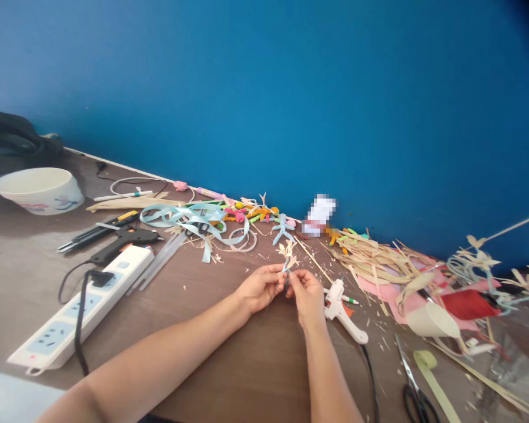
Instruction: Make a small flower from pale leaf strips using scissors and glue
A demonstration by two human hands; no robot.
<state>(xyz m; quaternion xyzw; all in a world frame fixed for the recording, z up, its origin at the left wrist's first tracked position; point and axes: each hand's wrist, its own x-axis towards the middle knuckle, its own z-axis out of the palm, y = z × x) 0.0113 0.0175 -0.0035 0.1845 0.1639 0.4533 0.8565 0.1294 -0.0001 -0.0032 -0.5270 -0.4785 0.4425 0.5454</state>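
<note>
Near the middle of the table, both my hands pinch a small handmade straw flower (287,252) by its stem. Its pale petals stick up above the fingertips, and a light-blue wrapping shows just below them. My left hand (263,286) has thumb and forefinger closed on the stem from the left. From the right, my right hand (307,294) pinches the stem at about the same height, its fingertips close to the left ones. The lower stem is mostly hidden by the fingers. A white glue gun (344,312) lies just right of my right hand.
On the left are a white power strip (86,305), a black glue gun (123,244), a utility knife (97,232) and a white bowl (39,191). Light-blue ribbon (194,220) lies behind. Scissors (414,382), a green tape strip (436,385) and straw strips (379,261) lie to the right.
</note>
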